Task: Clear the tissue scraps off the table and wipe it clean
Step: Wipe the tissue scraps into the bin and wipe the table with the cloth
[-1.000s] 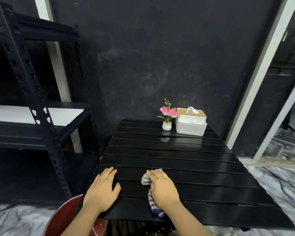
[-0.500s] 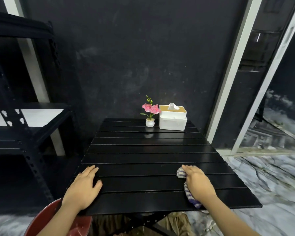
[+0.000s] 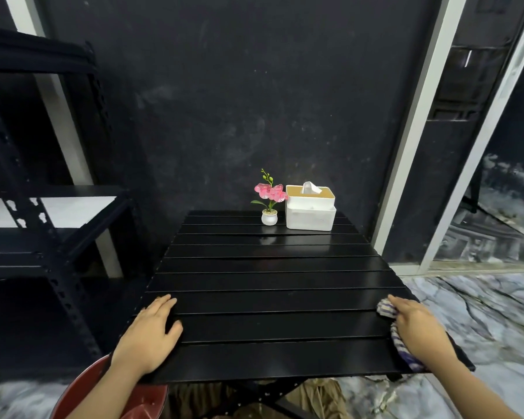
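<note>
The black slatted table (image 3: pixel 270 279) fills the middle of the view, and no tissue scraps show on it. My right hand (image 3: pixel 418 328) presses a blue-and-white checked cloth (image 3: pixel 401 346) flat against the table's near right edge, with the cloth poking out ahead of and behind the hand. My left hand (image 3: pixel 150 335) lies flat, fingers apart, on the near left corner, holding nothing.
A white tissue box (image 3: pixel 310 211) and a small pink flower in a white pot (image 3: pixel 269 204) stand at the table's far edge. A red bin (image 3: pixel 82 391) sits below the near left corner. A black metal shelf rack (image 3: pixel 43 225) stands at left.
My right hand has slid the cloth rightward across the near slats, from the table's left-centre to its right edge. My left hand stayed on the near left corner.
</note>
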A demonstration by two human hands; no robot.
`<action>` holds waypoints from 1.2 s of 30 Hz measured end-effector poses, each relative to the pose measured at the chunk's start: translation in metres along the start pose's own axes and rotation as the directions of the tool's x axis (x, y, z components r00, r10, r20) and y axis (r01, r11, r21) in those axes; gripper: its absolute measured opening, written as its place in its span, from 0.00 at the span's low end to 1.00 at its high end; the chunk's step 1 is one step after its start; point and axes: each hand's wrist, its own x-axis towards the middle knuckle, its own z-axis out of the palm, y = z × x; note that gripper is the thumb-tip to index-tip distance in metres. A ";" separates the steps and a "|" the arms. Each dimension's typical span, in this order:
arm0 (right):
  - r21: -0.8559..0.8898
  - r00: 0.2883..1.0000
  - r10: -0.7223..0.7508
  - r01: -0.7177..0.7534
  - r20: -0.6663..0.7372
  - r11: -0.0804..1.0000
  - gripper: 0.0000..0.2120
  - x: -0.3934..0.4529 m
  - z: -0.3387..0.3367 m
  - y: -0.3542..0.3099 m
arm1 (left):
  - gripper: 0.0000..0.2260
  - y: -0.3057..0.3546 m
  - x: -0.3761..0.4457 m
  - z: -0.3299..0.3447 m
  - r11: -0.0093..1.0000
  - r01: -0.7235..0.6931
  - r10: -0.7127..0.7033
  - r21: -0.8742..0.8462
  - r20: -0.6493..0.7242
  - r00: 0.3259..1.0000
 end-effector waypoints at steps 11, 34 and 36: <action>0.005 0.999 0.047 -0.047 -0.022 0.999 0.19 0.001 -0.007 0.012 | 0.25 0.000 -0.001 0.001 1.000 0.021 -0.021 -0.001 -0.001 1.000; 0.151 0.939 -0.276 0.248 0.204 0.957 0.25 0.100 0.053 -0.136 | 0.26 0.080 0.127 0.008 0.985 -0.174 0.175 -0.017 0.084 0.981; 0.164 0.923 -0.302 0.269 0.236 0.949 0.27 0.114 0.066 -0.153 | 0.26 0.091 0.143 0.021 0.979 -0.206 0.205 -0.010 0.116 0.972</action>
